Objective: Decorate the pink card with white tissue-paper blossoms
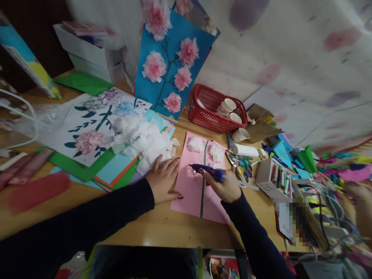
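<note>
My right hand (226,186) grips a blue hot glue gun (207,170), a translucent glue stick jutting from its back end. Its nozzle points left over a sheet of pink paper (186,199), beside a shiny clear blob of glue (190,171). A green stem (202,193) runs down the sheet, with thin drawn lines branching off. White fluffy tissue flowers (195,143) sit at the top on both sides of the stem; one is partly hidden by the glue gun. My left hand (163,180) lies flat with fingers spread, at the sheet's left edge, close to loose white tissue pieces (148,141).
Behind stands a blue panel (157,91) with pink tissue flowers, next to a red basket (209,116) of paper cups. Coloured sheets and a flower picture (87,128) lie left. Scissors (231,159), paints and a marker box (266,176) lie right. Another person's hand (359,197) shows far right.
</note>
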A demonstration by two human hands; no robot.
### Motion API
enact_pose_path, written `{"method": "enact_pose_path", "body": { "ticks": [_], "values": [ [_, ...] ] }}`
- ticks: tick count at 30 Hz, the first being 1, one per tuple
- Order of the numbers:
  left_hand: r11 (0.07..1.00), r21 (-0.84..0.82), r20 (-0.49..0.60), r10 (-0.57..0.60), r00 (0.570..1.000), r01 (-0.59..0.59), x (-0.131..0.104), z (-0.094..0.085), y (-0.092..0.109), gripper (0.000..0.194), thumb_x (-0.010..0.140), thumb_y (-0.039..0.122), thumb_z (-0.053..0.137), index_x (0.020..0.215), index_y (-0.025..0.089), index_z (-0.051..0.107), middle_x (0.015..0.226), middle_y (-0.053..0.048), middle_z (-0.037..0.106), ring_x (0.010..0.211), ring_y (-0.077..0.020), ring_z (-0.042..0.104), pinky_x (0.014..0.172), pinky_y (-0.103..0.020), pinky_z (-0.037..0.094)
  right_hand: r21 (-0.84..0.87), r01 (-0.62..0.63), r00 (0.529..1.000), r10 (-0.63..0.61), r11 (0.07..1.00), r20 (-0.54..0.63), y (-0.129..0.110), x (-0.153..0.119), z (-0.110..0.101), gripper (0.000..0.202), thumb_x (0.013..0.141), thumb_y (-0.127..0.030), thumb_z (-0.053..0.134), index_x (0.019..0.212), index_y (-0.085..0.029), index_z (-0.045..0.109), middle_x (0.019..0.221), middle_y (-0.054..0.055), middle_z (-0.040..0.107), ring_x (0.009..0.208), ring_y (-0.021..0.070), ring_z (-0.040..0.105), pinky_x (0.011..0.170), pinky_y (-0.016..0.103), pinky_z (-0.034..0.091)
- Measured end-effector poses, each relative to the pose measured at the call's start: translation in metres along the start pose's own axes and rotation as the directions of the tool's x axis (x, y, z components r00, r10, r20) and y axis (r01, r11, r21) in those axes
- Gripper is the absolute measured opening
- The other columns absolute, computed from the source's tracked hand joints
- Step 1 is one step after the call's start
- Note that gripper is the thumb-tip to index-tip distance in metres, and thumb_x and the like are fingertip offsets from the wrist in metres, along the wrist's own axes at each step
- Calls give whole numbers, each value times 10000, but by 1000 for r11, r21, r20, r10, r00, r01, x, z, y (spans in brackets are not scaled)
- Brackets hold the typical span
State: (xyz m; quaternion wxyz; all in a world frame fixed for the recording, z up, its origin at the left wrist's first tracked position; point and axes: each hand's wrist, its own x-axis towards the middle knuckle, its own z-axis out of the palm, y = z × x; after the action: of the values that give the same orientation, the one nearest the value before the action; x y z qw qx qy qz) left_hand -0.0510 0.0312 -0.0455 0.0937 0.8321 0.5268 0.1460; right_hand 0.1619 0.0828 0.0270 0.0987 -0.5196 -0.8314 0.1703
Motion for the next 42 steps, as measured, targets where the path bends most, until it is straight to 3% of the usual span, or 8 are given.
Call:
{"method": "enact_pose_path", "body": {
  "ticks": [17, 23, 29, 35, 42],
  "values": [
    [1000, -7, 11, 6, 1000, -6, 0, -3, 0, 841, 748, 689, 408, 1338, 91, 380, 1442, -170, 317, 1301, -319, 271, 1071, -524, 39, -96, -18, 997, 24, 995, 70, -13, -12, -4, 484, 810, -574, 466, 546, -195, 607, 491, 25, 566, 430, 116, 496, 437, 229, 302],
    [1000, -7, 20, 7, 1000, -7, 0, -3, -1, 842, 748, 676, 428, 1336, 76, 373, 1440, -172, 320, 1301, -311, 271, 1069, -530, 35, -104, -47, 999, 46, 993, -13, -13, -11, 0, 507, 808, -592, 458, 529, -190, 589, 446, 6, 516, 392, 99, 438, 414, 222, 275],
    [1000, -7, 8, 4, 1000, -4, 0, -3, 0, 836, 752, 686, 412, 1324, 76, 392, 1434, -166, 335, 1296, -298, 281, 1073, -520, 26, -111, -76, 996, 81, 991, 45, -14, -20, -2, 510, 799, -597, 468, 518, -187, 583, 444, 11, 534, 392, 102, 458, 411, 224, 268],
    [1000, 12, -2, 11, 1000, -11, 0, -2, -1, 833, 748, 686, 415, 1335, 95, 386, 1435, -163, 333, 1291, -315, 285, 1073, -517, 34, -99, -83, 996, 82, 992, -17, -18, -16, -2, 523, 813, -593, 447, 500, -194, 577, 440, 13, 537, 392, 104, 458, 410, 226, 267],
    [1000, 19, -25, 15, 1000, -15, 0, 1, -1, 851, 736, 701, 412, 1338, 101, 386, 1427, -165, 344, 1290, -323, 286, 1075, -520, 34, -118, -63, 998, 64, 991, 1, -14, -25, 3, 504, 811, -586, 462, 528, -189, 588, 423, -4, 497, 379, 91, 429, 402, 218, 260]
  ]
}}
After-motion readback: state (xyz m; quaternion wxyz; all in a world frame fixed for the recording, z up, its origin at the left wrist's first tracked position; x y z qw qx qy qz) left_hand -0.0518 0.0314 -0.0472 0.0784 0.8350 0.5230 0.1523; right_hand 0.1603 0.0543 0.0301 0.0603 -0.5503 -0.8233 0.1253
